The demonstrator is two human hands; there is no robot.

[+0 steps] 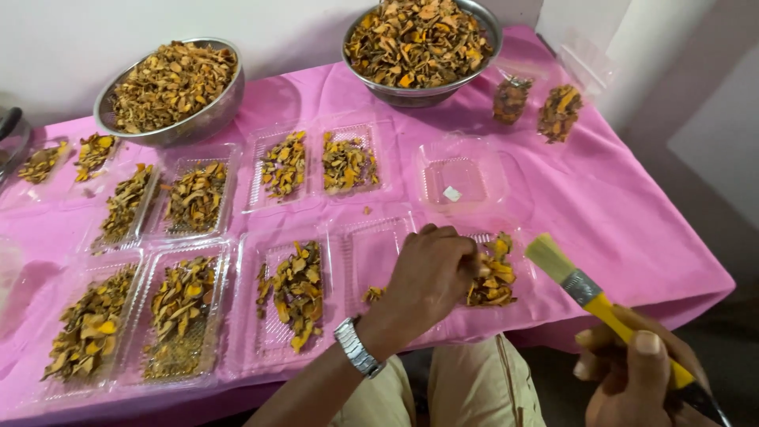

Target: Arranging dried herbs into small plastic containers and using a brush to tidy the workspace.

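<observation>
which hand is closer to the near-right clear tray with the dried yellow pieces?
Left. The left hand rests on the near-right clear tray, fingers among its dried yellow pieces. The right hand is off the table edge to the tray's right, holding a yellow-handled brush.

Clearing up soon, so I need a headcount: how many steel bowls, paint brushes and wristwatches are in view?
Steel bowls: 2
Paint brush: 1
Wristwatch: 1
Total: 4
</observation>
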